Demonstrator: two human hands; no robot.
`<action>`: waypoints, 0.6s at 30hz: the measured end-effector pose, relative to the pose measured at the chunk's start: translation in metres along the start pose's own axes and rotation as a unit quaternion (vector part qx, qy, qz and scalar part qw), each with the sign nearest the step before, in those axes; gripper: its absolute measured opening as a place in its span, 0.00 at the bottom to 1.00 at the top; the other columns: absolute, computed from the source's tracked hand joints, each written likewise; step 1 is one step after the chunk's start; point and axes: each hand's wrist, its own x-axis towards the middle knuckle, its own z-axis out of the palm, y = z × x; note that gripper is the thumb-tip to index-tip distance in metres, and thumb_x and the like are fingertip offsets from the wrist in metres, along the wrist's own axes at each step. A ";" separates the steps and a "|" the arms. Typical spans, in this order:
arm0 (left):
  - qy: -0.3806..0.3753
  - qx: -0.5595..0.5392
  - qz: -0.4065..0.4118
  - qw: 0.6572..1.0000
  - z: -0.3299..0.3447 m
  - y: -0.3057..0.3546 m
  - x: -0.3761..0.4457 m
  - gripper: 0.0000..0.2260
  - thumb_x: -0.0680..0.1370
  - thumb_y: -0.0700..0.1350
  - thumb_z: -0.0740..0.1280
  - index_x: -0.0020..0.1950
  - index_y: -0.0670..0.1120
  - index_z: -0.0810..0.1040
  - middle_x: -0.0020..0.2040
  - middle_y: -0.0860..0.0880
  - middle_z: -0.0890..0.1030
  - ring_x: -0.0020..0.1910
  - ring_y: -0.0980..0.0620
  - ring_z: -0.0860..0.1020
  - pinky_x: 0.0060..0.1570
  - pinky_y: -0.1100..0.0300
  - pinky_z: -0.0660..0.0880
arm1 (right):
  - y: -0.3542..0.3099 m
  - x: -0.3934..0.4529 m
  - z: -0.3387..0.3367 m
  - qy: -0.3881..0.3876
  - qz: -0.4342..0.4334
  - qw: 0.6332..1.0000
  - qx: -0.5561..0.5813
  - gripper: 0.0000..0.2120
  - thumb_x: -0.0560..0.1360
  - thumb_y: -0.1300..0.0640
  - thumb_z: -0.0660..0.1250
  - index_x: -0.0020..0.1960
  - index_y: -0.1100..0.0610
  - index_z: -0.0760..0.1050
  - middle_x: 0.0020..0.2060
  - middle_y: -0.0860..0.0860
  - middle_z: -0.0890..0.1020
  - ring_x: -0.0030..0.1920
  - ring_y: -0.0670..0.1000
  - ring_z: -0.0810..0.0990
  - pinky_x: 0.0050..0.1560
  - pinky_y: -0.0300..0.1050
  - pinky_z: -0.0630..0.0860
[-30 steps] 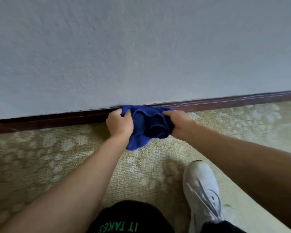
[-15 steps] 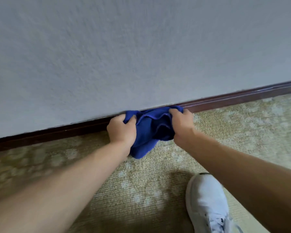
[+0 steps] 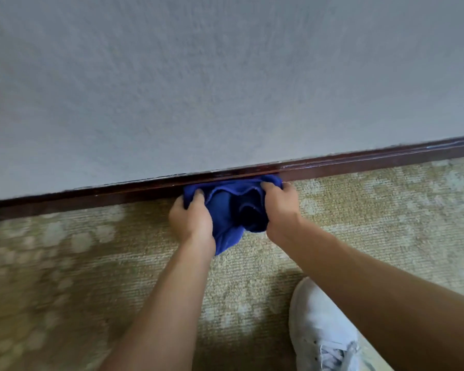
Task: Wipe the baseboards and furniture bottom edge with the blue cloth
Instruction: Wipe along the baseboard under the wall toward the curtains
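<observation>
Both hands grip 1 blue cloth, bunched up btwn them. Left hand is curled tight round the cloth's left end, fingers wrapped over the top fold. Right hand is clenched on the right end, fingertips dug into the fabric. Cloth's top edge is pressed vs the dark brown baseboard, at the wall's bottom edge where it meets the carpet; its lower part hangs down to the carpet btwn the wrists. Grey textured wall fills the upper part of the view. 1 white sneaker rests on the carpet near the bottom right corner, partly under the right forearm.
</observation>
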 end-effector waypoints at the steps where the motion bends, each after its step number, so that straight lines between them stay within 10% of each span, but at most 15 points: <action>1: 0.023 -0.014 -0.005 1.000 -0.004 0.001 0.004 0.01 0.78 0.42 0.67 0.48 0.46 0.79 0.38 0.51 0.79 0.40 0.49 0.78 0.42 0.59 0.73 | 0.001 -0.002 0.006 -0.022 0.014 1.000 0.002 0.06 0.76 0.64 0.61 0.51 0.58 0.74 0.44 0.58 0.79 0.42 0.57 0.81 0.35 0.47 0.80; 7: 0.200 -0.097 -0.024 0.975 -0.014 0.020 0.041 0.12 0.79 0.42 0.61 0.60 0.44 0.76 0.49 0.47 0.78 0.46 0.46 0.77 0.46 0.58 0.73 | 0.011 -0.025 0.049 -0.200 0.079 0.977 -0.007 0.12 0.78 0.67 0.62 0.60 0.66 0.75 0.56 0.65 0.81 0.51 0.58 0.80 0.58 0.58 0.76; 14: 0.003 0.069 0.076 0.995 0.013 -0.014 0.005 0.05 0.75 0.47 0.69 0.41 0.46 0.78 0.41 0.45 0.82 0.43 0.44 0.80 0.51 0.46 0.78 | -0.008 0.016 -0.019 0.006 0.047 0.999 0.011 0.07 0.73 0.64 0.64 0.51 0.63 0.74 0.42 0.60 0.78 0.39 0.57 0.79 0.39 0.50 0.77; 18: 0.121 -0.015 0.121 0.985 0.002 0.007 0.009 0.06 0.74 0.49 0.68 0.43 0.46 0.76 0.41 0.47 0.81 0.43 0.43 0.80 0.48 0.53 0.78 | -0.005 0.000 0.008 -0.082 0.049 0.995 0.007 0.14 0.73 0.64 0.64 0.57 0.69 0.74 0.42 0.61 0.80 0.40 0.58 0.81 0.35 0.49 0.79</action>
